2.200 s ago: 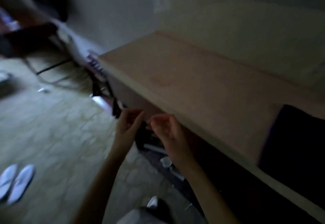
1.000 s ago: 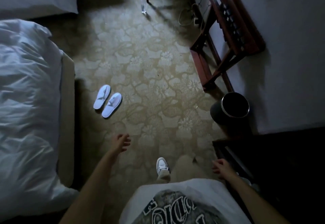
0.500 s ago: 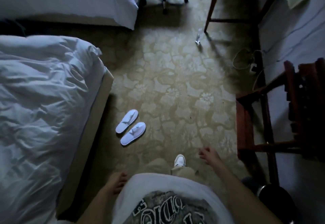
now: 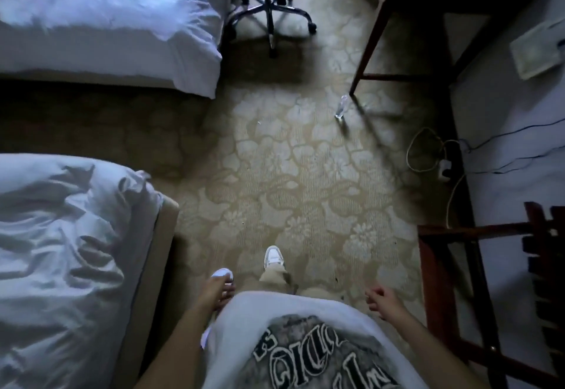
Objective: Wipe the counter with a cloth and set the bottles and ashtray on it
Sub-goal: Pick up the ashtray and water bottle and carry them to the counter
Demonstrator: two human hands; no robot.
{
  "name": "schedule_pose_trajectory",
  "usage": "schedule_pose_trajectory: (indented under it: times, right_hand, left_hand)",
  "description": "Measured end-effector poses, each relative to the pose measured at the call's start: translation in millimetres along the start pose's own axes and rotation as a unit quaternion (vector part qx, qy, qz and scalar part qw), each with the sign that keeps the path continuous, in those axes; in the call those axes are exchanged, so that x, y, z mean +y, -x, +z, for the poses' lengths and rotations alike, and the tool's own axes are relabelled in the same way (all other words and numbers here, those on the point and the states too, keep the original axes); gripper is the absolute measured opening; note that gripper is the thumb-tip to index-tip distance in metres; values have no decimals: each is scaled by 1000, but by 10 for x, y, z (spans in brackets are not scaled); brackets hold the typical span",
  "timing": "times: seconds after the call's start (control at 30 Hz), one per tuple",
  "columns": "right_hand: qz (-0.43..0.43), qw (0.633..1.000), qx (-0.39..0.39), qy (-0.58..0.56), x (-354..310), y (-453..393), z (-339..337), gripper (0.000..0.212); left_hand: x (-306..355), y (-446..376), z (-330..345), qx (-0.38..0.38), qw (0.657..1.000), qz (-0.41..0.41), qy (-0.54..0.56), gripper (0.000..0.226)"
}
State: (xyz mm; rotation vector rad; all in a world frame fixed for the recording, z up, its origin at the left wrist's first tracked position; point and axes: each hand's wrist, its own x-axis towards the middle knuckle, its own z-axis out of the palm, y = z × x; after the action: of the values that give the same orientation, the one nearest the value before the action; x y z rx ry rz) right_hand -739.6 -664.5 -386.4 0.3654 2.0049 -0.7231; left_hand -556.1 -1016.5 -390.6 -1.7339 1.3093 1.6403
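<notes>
a: where are the hands?

b: both hang low at the person's sides, over the patterned carpet point(image 4: 293, 174). the left hand point(image 4: 217, 289) is by the hip, fingers loosely extended and pointing down, nothing in it. the right hand point(image 4: 382, 300) is out to the other side, fingers curled loosely inward, and it holds nothing either.

a: any of the task's things around?

b: one clear bottle point(image 4: 341, 106) stands upright on the carpet, just beside the foot of a dark wooden table leg point(image 4: 368, 37), well apart from both hands. i can't make out a cloth, an ashtray or the counter from this angle.

a: what else is in the room?

b: a bed with rumpled white sheets point(image 4: 61, 251) on the left, a second bed point(image 4: 107, 21) further ahead, and a swivel chair point(image 4: 269, 0) on castors beyond it. on the right there's a dark red wooden rack point(image 4: 443, 235) against the wall, and a white cable point(image 4: 428, 156) coiled on the floor near a plug.

a: and the person?

b: a white printed t-shirt point(image 4: 305, 342) fills the bottom of the view, with a white shoe point(image 4: 273, 256) stepping forward on the carpet.
</notes>
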Motion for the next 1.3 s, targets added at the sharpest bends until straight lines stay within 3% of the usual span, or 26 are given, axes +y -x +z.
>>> schedule_pose_trajectory:
  times: [0.27, 0.4, 0.57, 0.7, 0.87, 0.97, 1.07, 1.3]
  right_hand:
    - [48, 996, 40, -63, -1605, -835, -395, 14]
    - [42, 994, 34, -95, -2646, -1646, -611, 14]
    - [37, 987, 18, -154, -4307, -2500, -1188, 17]
    - [-25, 993, 8, -114, -5693, -2985, -1748, 17]
    - [-68, 991, 16, -115, -6961, -3642, -2194, 14]
    - [-42, 988, 38, -146, -7393, -3991, -2346, 12]
    - [38, 982, 55, -175, -7583, -4208, -2505, 11]
    - [110, 924, 146, -336, -8133, -4602, -2897, 15]
  left_hand:
    - [3010, -618, 93, -25, 983, 165, -73, 23]
    - [3927, -1063, 234, -10, 986, 155, -59, 19]
    - [4558, -1341, 218, 37, 998, 44, -8, 26]
    - [5348, -1510, 177, 68, 997, 41, 8, 22]
    - [6598, -1989, 319, 34, 998, 53, 2, 20]
    - [7465, -2435, 389, 3, 998, 44, -35, 16]
    - [8586, -2772, 394, -11, 995, 55, -87, 15]
    - [11522, -3188, 1052, -43, 955, 212, -202, 24]
